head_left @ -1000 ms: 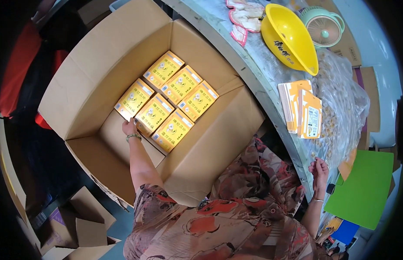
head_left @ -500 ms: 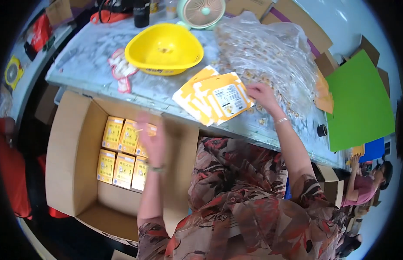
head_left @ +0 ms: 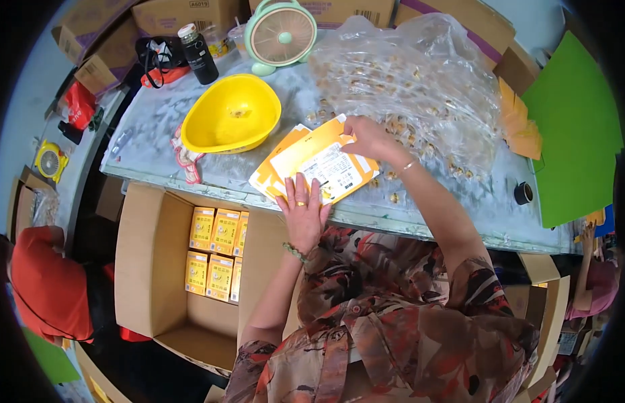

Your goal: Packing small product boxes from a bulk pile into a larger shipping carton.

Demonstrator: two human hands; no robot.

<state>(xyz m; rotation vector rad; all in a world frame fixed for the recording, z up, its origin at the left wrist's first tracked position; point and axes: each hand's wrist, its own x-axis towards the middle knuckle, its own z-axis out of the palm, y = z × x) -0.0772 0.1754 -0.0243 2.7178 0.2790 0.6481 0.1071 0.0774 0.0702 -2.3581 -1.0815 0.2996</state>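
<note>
Several flattened yellow-and-white cartons [head_left: 302,160] lie in an overlapping pile at the table's near edge. My left hand [head_left: 303,211] rests on the near side of the top carton, open, its fingers spread flat. At the far right of the pile, my right hand [head_left: 371,141] is closed on the top carton's edge, thumb and fingers bent around it. Below the table edge to the left, an open cardboard box [head_left: 139,258] holds two rows of small yellow boxes [head_left: 220,277], standing side by side; its right flap partly hides them.
A yellow basin [head_left: 222,121] sits left of the pile. Small wrapped pieces lie under and around a large clear plastic bag [head_left: 420,80]. A green fan [head_left: 283,37], black bottle [head_left: 199,57] and tape roll [head_left: 523,193] stand on the table. Someone in red [head_left: 50,285] is at left.
My left hand has moved from over the cardboard box up and right onto the flat cartons. My right hand has shifted along the top carton's edge. The view has turned slightly.
</note>
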